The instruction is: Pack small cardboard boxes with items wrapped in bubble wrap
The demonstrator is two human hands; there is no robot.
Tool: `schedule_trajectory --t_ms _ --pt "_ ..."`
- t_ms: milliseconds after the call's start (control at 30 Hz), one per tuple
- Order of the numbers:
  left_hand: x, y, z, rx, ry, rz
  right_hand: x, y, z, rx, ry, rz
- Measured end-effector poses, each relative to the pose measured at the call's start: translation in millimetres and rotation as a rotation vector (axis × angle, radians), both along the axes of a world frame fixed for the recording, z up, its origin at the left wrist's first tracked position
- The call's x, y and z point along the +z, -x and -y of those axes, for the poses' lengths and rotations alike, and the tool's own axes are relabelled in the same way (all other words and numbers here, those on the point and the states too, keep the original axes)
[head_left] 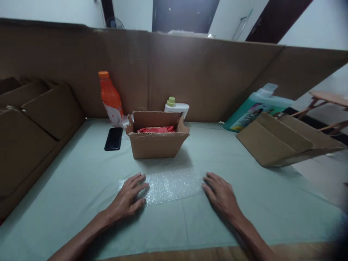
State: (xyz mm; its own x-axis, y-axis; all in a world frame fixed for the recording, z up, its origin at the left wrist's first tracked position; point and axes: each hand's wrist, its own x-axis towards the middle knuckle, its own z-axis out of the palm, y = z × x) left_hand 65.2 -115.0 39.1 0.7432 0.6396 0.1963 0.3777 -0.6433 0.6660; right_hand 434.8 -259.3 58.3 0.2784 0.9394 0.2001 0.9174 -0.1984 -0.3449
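A sheet of clear bubble wrap lies flat on the pale green cloth. On its left end rests my left hand, fingers apart and holding nothing. My right hand is at the sheet's right edge, its fingers slightly bent and nothing visible in them; whether the fingertips touch the wrap is hard to tell. Just beyond the wrap stands an open cardboard box with its flaps up. Inside it shows the top of a red packet; the rest is hidden by the box wall.
A black phone lies left of the box. Behind stand an orange bottle and a white bottle with a green cap. To the right are a teal jug and a tilted cardboard box. Cardboard walls border the back.
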Motion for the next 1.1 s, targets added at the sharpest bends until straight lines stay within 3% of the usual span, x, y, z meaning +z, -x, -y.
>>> schedule_trajectory --t_ms 100,200,367,467,533,633,767,867,967,1100 --pt "18.7 -6 -28 0.306 0.075 0.216 14.5 -14 -10 0.001 -0.089 -0.124" --pt "35.6 -26 -62 0.513 0.216 0.392 24.9 11 -54 0.078 -0.162 -0.372" --pt "39.0 -65 -89 0.409 0.258 0.451 19.2 40 -146 0.117 -0.185 -0.545" --pt "34.3 -73 -90 0.39 0.269 0.43 11.9 35 -172 0.113 -0.169 -0.549" --pt "31.1 -65 -89 0.403 0.29 0.395 8.1 27 -170 0.104 -0.142 -0.553" --pt "22.8 -32 -80 0.45 0.289 0.318 4.3 12 -137 0.069 -0.088 -0.524" --pt "1.8 22 -49 0.394 0.056 0.018 -4.3 2 -69 -0.021 -0.032 -0.356" --pt "-8.7 39 -25 0.337 -0.087 -0.113 -11.7 6 -38 -0.04 -0.004 -0.142" --pt "-1.7 38 -3 0.304 -0.111 -0.087 -7.1 13 -32 0.014 -0.034 -0.071" --pt "18.8 46 42 0.309 0.134 -0.071 15.2 28 -52 0.094 -0.06 -0.063"
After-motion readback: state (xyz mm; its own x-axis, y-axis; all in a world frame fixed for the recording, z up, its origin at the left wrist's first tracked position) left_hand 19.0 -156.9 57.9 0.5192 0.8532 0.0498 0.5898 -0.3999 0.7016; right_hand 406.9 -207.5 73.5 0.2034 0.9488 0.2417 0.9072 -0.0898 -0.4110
